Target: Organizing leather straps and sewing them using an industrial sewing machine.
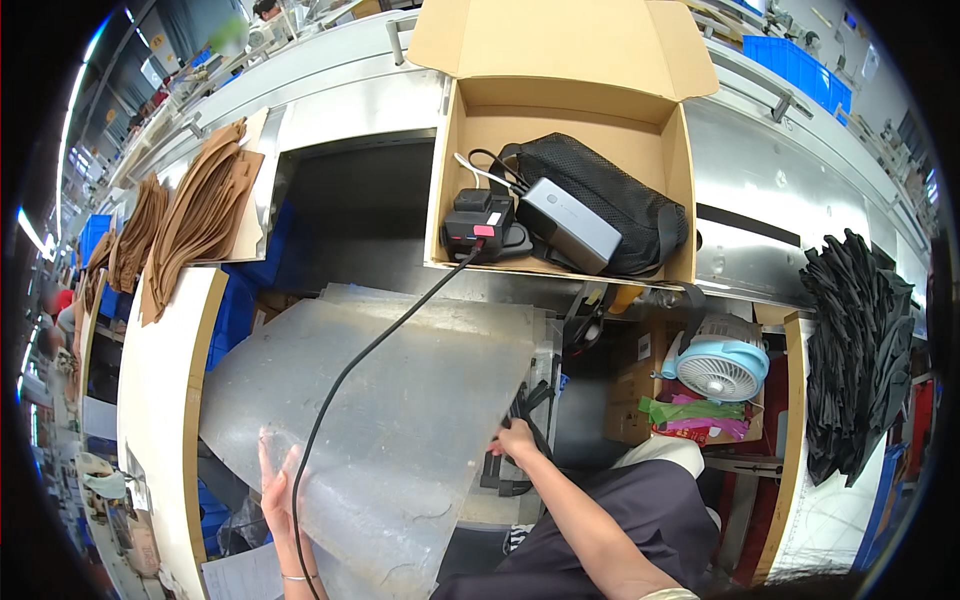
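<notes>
Black cable [350, 368] curves nearest the viewer, from the lower edge left of centre up to a dark charger [482, 222] with a red-and-white patch. Behind the cable, a large translucent sheet [435, 390], cloudy and scuffed, slants across the middle and lower left of the frame. At its lower left is the left hand [277, 492], fingers extended upward and spread against the sheet; whether they grip it cannot be told. A thin bracelet [298, 577] circles that wrist. Just beside the sheet's right edge, right of centre, the right hand [516, 440] bends its fingers at a tangle of black straps [541, 392]; the fingertips are partly hidden, so I cannot tell whether they grasp a strap.

At top centre stands an open cardboard box [560, 40], holding the charger, a grey power bank [578, 230] and a black mesh pouch [600, 180]. Brown strips [195, 205] hang in bunches at upper left. At right, a pale blue fan [720, 372] sits above green and pink material [700, 415], and a bundle of black fabric [855, 350] drapes over a pale panel.
</notes>
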A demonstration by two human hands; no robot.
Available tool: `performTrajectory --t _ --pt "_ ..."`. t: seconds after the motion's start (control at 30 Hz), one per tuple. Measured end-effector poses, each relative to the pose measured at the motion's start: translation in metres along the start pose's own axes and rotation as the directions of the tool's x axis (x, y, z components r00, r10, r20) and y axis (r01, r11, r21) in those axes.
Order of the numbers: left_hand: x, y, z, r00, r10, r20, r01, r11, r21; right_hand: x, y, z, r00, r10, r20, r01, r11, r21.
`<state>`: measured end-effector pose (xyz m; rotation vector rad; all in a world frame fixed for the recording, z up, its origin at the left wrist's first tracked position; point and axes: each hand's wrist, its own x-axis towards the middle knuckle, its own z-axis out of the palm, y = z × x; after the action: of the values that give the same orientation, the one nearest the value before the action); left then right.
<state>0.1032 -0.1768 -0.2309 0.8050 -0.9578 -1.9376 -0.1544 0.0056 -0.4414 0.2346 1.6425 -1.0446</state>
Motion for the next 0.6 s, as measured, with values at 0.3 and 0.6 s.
performTrajectory --t 0.3,0.6 --pt "-0.063 -0.062 -0.043 0.873 -0.487 0.011 0.481 0.865 0.141 -0.078 -0.007 -0.032 0.814 -0.342 0.469 -0.228 0.554 0.801" --pt "-0.100 -0.067 -0.124 0.923 -0.360 -0.134 0.344 0.930 -0.127 -0.084 -0.006 -0.039 0.676 -0.599 0.429 0.583 0.791 0.185"
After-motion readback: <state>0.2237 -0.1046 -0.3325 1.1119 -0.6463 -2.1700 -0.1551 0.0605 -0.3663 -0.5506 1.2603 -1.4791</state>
